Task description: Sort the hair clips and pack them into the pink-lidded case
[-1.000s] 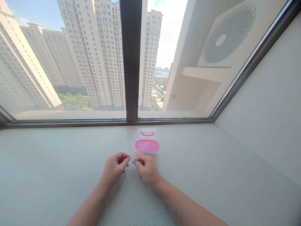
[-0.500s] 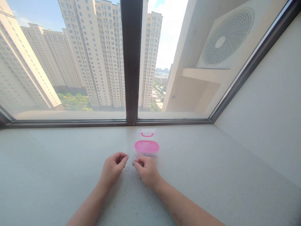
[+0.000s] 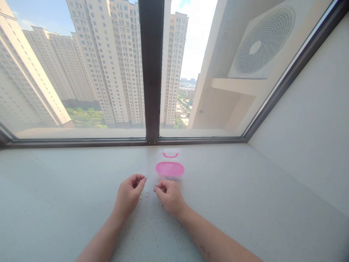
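Note:
Between its thumb and fingertips, my left hand (image 3: 131,189) pinches a small dark ring (image 3: 145,177), held above the pale speckled surface. My right hand (image 3: 169,196), just across from it, pinches another small dark ring (image 3: 155,186). The two rings are apart. Beyond my right hand stands a clear plastic box with a pink oval lid (image 3: 170,169) and a pink handle (image 3: 170,155). On the surface between my hands lies a small pale pink loop (image 3: 147,194), with another faint loop (image 3: 140,197) beside my left wrist.
The pale speckled sill (image 3: 68,196) runs up to a dark window frame (image 3: 81,143). A white wall (image 3: 308,127) borders it on the right. Outside the glass are tall buildings and an air-conditioner unit (image 3: 264,43).
My left hand has moved slightly left and away from me with its ring, so the gap between the two rings is wider. My right hand has hardly moved.

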Available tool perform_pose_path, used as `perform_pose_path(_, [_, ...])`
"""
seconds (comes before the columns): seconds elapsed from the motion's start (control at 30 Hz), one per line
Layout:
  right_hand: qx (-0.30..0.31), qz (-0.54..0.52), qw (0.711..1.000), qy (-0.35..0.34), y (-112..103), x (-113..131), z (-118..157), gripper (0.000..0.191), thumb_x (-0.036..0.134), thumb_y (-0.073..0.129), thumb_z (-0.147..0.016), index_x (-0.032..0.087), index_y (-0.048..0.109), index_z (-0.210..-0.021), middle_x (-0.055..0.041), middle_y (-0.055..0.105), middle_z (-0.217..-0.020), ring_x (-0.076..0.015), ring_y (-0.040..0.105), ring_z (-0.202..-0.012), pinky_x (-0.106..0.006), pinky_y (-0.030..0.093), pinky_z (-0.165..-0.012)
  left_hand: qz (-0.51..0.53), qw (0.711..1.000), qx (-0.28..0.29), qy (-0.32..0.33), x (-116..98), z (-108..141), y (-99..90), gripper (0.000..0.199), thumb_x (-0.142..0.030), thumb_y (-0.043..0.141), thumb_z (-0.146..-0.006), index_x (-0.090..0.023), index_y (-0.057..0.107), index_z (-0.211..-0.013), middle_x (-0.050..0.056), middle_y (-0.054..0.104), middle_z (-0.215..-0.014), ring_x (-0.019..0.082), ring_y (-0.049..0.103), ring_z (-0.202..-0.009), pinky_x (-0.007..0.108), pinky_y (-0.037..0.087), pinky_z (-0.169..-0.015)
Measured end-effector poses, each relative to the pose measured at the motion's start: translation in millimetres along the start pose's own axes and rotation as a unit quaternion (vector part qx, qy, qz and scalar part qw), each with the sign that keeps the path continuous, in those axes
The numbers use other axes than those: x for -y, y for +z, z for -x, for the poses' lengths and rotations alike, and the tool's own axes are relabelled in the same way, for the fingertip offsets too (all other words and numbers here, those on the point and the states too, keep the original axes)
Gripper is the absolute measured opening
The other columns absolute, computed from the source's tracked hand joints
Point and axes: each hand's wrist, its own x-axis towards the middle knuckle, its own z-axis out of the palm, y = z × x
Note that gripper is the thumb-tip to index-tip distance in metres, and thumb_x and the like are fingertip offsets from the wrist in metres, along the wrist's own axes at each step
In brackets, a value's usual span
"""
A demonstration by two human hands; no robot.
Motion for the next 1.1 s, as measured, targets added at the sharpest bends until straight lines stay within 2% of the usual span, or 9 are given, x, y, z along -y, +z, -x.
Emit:
perform_pose_path(0.17, [-0.005, -0.004, 1.0, 0.0, 0.4, -2.0, -1.0, 0.015, 0.021, 0.054, -0.075, 0.015, 0.058, -0.062, 0.0044, 0.046, -0.047, -0.0079, 0.039, -0.042, -0.02, 0.026, -0.044, 0.001, 1.0, -0.007, -0.006, 1.3, 0.5, -0.2, 0.029, -0.043, 0.058, -0.077, -0.015, 0.064, -0.078, 0.001, 0.064, -0.065, 0.014, 0.053, -0.057, 0.022, 0.038, -0.053])
perform_pose_path(0.43, [-0.004, -0.011, 1.0, 0.006, -0.4, -0.5, -0.6, 0.013, 0.02, 0.053, -0.073, 0.015, 0.058, -0.062, 0.004, 0.047, -0.047, -0.0081, 0.04, -0.043, -0.02, 0.027, -0.044, 0.032, 0.999, 0.019, -0.022, 1.7, 0.7, 1.6, 0.031, -0.045, 0.059, -0.075, -0.015, 0.064, -0.08, -0.003, 0.054, -0.054, 0.009, 0.041, -0.043, 0.02, 0.032, -0.042])
perform_pose_path(0.57, [-0.005, -0.017, 1.0, 0.01, -0.7, -0.1, -0.8, 0.011, 0.018, 0.052, -0.071, 0.015, 0.057, -0.061, 0.0039, 0.047, -0.047, -0.0083, 0.041, -0.043, -0.02, 0.027, -0.043, 0.052, 0.998, 0.035, -0.024, 1.8, 1.3, 2.6, 0.032, -0.046, 0.059, -0.075, -0.014, 0.063, -0.079, -0.002, 0.055, -0.055, 0.009, 0.041, -0.043, 0.019, 0.033, -0.041])
perform_pose_path(1.1, [0.003, -0.012, 1.0, 0.002, -0.5, -0.4, 0.3, 0.01, 0.016, 0.051, -0.068, 0.015, 0.054, -0.058, 0.0043, 0.045, -0.047, -0.008, 0.039, -0.043, -0.019, 0.026, -0.043, 0.066, 0.997, 0.035, -0.035, 0.1, 2.3, 4.3, 0.028, -0.043, 0.059, -0.075, -0.015, 0.061, -0.076, -0.003, 0.053, -0.055, 0.009, 0.041, -0.043, 0.018, 0.035, -0.039])
